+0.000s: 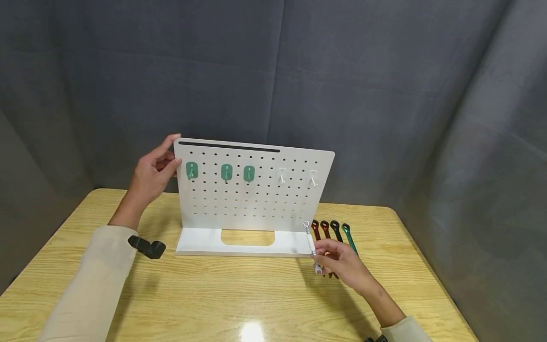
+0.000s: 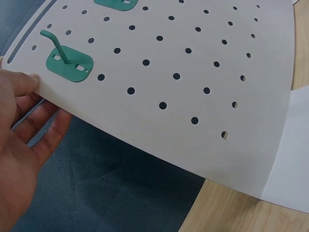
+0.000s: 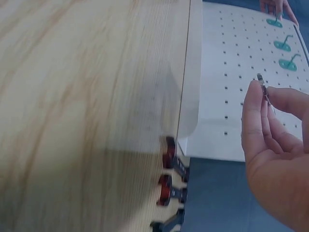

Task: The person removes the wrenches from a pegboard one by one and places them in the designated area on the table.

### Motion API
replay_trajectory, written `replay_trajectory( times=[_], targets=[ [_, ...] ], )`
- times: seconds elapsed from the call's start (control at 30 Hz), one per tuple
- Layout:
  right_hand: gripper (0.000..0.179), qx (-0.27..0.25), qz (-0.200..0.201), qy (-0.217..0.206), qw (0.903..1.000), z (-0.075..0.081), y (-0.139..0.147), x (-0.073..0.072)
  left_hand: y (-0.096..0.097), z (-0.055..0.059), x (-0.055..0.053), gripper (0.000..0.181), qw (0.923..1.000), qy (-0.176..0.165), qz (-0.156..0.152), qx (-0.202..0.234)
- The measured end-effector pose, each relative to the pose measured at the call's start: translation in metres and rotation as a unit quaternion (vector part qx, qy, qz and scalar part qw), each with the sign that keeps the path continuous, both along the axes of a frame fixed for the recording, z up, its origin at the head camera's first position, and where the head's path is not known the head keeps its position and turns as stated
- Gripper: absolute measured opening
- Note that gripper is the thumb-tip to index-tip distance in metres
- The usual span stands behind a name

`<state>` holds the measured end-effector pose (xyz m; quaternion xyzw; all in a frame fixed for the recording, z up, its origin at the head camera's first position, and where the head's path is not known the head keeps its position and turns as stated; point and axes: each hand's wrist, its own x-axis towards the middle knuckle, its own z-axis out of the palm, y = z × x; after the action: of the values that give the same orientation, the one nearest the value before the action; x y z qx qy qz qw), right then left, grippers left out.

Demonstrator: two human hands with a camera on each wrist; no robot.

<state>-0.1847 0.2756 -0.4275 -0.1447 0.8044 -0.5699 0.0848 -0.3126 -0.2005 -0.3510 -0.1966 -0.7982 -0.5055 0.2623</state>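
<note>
A white pegboard [image 1: 239,204] stands on the table, bearing three green hooks [image 1: 226,172] and two white hooks [image 1: 313,179] in one row. My left hand [image 1: 149,175] grips its upper left edge, thumb on the front face and other fingers behind, as the left wrist view shows beside a green hook [image 2: 70,64]. In front of the board's lower right corner, my right hand [image 1: 343,264] pinches a silver combination wrench [image 1: 310,241] between thumb and fingers. Its ring end points up and its open end down; the fingers cover part of its lower shaft.
Two red wrenches [image 1: 325,230], a black wrench [image 1: 335,231] and a green wrench [image 1: 348,235] lie side by side right of the board, partly behind my right hand. The wooden table [image 1: 205,294] ends at a dark grey curtain [image 1: 273,85] at the back.
</note>
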Motion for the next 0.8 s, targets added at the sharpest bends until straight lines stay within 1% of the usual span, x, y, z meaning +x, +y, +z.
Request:
replay_trajectory(
  times=[0.17,0.3,0.4,0.53,0.67,0.8],
  targets=[
    [0.035,0.011,-0.016,-0.006,0.9998,0.001,0.014,0.005,0.000,0.001,0.001,0.063,1.0000,-0.004,-0.002,-0.006],
    [0.037,0.029,-0.039,0.003,0.9988,0.004,0.026,0.006,-0.002,0.000,0.001,0.064,0.9999,-0.004,-0.010,-0.001],
    [0.037,0.041,-0.050,0.008,0.9979,0.007,0.034,0.005,-0.003,0.000,0.002,0.065,0.9999,-0.002,-0.012,0.005],
    [0.035,0.056,-0.068,0.017,0.9959,0.010,0.042,0.001,-0.003,0.002,0.004,0.065,0.9999,0.003,-0.010,0.003],
    [0.035,0.070,-0.085,0.029,0.9935,0.009,0.048,-0.002,-0.002,0.003,0.003,0.064,0.9999,0.002,-0.012,0.000],
    [0.035,0.081,-0.087,0.014,0.9928,0.005,0.051,-0.004,-0.002,0.003,0.003,0.064,1.0000,0.002,-0.009,-0.003]
  ],
)
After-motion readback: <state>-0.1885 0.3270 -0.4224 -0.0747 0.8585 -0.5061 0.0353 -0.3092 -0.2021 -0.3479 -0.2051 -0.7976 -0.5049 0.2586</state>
